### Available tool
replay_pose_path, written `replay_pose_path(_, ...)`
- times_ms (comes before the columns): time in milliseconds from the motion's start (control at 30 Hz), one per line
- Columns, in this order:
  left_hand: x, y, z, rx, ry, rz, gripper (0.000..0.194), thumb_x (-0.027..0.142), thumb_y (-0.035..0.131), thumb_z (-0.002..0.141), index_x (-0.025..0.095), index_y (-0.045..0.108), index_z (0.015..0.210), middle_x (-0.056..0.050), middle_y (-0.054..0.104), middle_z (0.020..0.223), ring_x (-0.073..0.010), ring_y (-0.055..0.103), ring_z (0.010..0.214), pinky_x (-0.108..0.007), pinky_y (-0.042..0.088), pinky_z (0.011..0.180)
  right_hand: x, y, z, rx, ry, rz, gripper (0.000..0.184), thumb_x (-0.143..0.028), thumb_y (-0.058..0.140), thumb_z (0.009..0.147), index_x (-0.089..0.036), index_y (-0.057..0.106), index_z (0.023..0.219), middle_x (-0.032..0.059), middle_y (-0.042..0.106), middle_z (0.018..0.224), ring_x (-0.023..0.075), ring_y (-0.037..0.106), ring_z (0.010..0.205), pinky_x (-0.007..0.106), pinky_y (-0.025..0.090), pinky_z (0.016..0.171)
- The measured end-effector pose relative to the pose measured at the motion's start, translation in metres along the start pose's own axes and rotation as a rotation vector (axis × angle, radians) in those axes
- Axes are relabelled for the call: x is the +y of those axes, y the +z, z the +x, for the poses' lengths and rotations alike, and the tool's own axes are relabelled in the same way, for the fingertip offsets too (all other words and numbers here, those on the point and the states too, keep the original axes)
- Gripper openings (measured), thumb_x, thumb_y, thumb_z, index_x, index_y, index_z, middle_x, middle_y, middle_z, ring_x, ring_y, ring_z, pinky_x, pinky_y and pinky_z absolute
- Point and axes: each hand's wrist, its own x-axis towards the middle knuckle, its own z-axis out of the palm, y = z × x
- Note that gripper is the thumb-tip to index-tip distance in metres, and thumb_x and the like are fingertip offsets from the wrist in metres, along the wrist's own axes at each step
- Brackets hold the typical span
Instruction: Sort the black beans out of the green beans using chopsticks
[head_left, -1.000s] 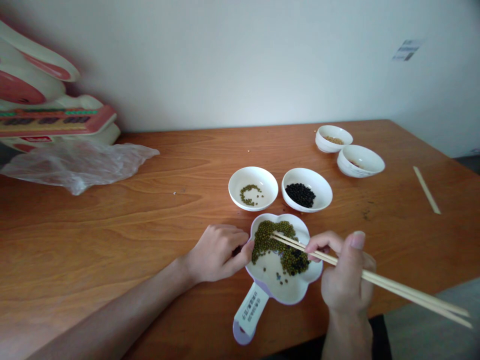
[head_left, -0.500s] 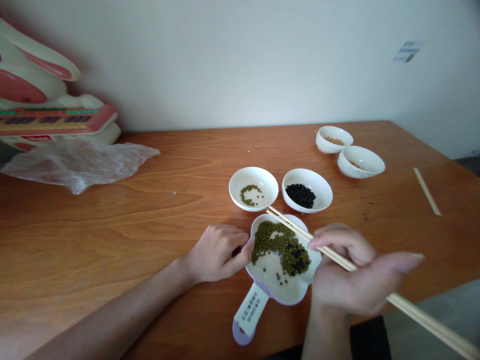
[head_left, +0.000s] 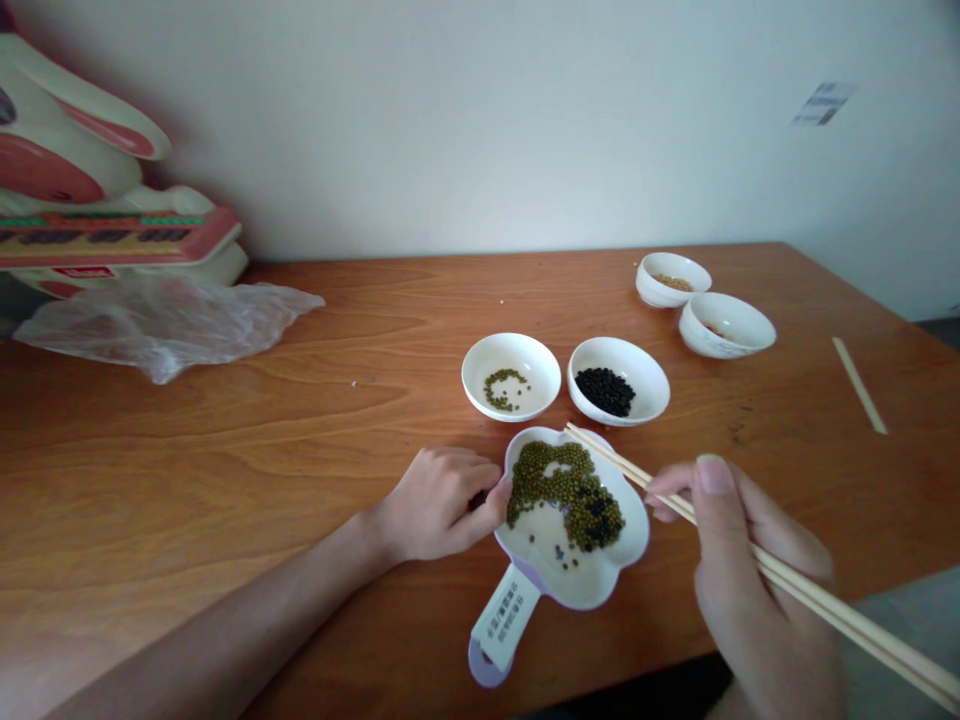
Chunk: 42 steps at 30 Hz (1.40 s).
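Note:
A flower-shaped white dish with a lilac handle [head_left: 600, 585] lies near the table's front edge and holds a heap of green beans [head_left: 562, 490] with some black ones mixed in. My left hand [head_left: 439, 500] rests curled against the dish's left rim, thumb touching it. My right hand [head_left: 742, 560] grips a pair of wooden chopsticks [head_left: 757, 565], whose tips hover over the dish's upper right rim. Just behind stand a white bowl with a few green beans [head_left: 511, 375] and a white bowl with black beans [head_left: 618, 379].
Two more small white bowls [head_left: 726, 323] stand at the back right. A single wooden stick [head_left: 859, 384] lies at the right. A crumpled clear plastic bag [head_left: 169, 322] and a white-and-red toy [head_left: 97, 215] occupy the back left. The wall runs close behind the wooden table [head_left: 225, 450].
My right hand lifted the chopstick tips out of the bean heap, swung them toward the green-bean bowl, then drew them back right over the dish's rim. My left hand stayed put.

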Motion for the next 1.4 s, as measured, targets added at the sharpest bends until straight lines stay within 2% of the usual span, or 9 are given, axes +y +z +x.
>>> replay_pose_path(100,0.0,0.0,0.0,0.007,0.003,-0.002,0.042,0.033,0.036,0.11,0.02,0.05,0.072,0.0,0.06,0.068,-0.0136,0.052,0.062,-0.03,0.034,0.062,0.004,-0.014,-0.006,-0.113,-0.017,-0.053,0.04,-0.041,0.044,0.11,-0.024,0.07,0.087,0.0017,0.073,0.079,0.0173,0.07,0.076,0.026,0.053,0.067)
replay_pose_path(200,0.0,0.0,-0.001,0.014,0.012,-0.005,0.042,0.033,0.037,0.109,0.02,0.05,0.072,0.0,0.059,0.067,-0.0136,0.051,0.061,-0.03,0.034,0.061,0.003,-0.015,-0.009,-0.192,-0.036,-0.043,0.043,-0.043,0.042,0.11,-0.023,0.068,0.082,0.0009,0.072,0.075,0.0168,0.07,0.072,0.026,0.053,0.067)
replay_pose_path(300,0.0,-0.001,-0.001,0.014,0.014,0.002,0.042,0.032,0.038,0.109,0.02,0.051,0.071,0.0,0.059,0.067,-0.0138,0.052,0.061,-0.03,0.035,0.061,0.0,-0.007,-0.007,-0.23,-0.074,-0.011,0.044,-0.043,0.043,0.11,-0.023,0.065,0.078,0.0004,0.069,0.071,0.016,0.068,0.068,0.025,0.051,0.063)
replay_pose_path(433,0.0,-0.001,-0.001,0.017,0.017,0.01,0.041,0.031,0.039,0.109,0.02,0.052,0.072,0.0,0.06,0.067,-0.014,0.053,0.061,-0.03,0.036,0.062,-0.004,0.001,-0.002,-0.266,-0.126,-0.024,0.037,-0.037,0.046,0.11,-0.023,0.067,0.083,-0.0006,0.068,0.071,0.0142,0.065,0.065,0.024,0.049,0.061)
replay_pose_path(600,-0.001,0.0,-0.001,0.01,0.014,-0.008,0.042,0.032,0.038,0.109,0.02,0.05,0.071,0.0,0.059,0.067,-0.0137,0.052,0.061,-0.03,0.035,0.062,-0.008,-0.001,-0.005,-0.264,-0.182,0.025,0.035,-0.031,0.047,0.109,-0.022,0.06,0.078,-0.002,0.062,0.068,0.0118,0.061,0.064,0.024,0.046,0.061)
replay_pose_path(833,0.0,0.0,0.0,0.011,0.011,-0.006,0.042,0.032,0.038,0.109,0.02,0.051,0.071,0.0,0.059,0.067,-0.0137,0.053,0.062,-0.03,0.036,0.062,-0.015,0.003,-0.01,-0.366,-0.185,0.155,0.041,-0.027,0.042,0.11,-0.021,0.056,0.072,-0.0023,0.058,0.064,0.0113,0.06,0.061,0.026,0.045,0.061)
replay_pose_path(1033,0.0,-0.001,-0.001,0.014,0.014,-0.003,0.042,0.032,0.038,0.109,0.02,0.051,0.071,-0.001,0.059,0.066,-0.0137,0.053,0.061,-0.029,0.036,0.061,-0.016,0.007,-0.008,-0.238,-0.234,0.091,0.033,-0.026,0.048,0.108,-0.021,0.059,0.078,-0.0013,0.062,0.068,0.0127,0.061,0.062,0.028,0.044,0.062)
replay_pose_path(1267,0.001,-0.002,0.0,0.03,0.023,-0.007,0.043,0.031,0.039,0.109,0.019,0.053,0.071,-0.001,0.06,0.066,-0.0134,0.052,0.06,-0.029,0.036,0.06,-0.025,-0.007,-0.021,-0.143,0.013,0.159,0.06,-0.039,0.035,0.113,-0.021,0.049,0.057,-0.0007,0.046,0.052,0.0123,0.046,0.049,0.031,0.035,0.052)
replay_pose_path(1400,0.001,-0.002,0.001,0.029,0.025,0.011,0.043,0.032,0.038,0.109,0.02,0.051,0.07,0.0,0.06,0.066,-0.0133,0.052,0.06,-0.03,0.035,0.06,-0.022,-0.003,-0.014,-0.193,-0.088,0.036,0.051,-0.037,0.044,0.11,-0.021,0.058,0.063,-0.001,0.055,0.054,0.0122,0.053,0.05,0.029,0.039,0.052)
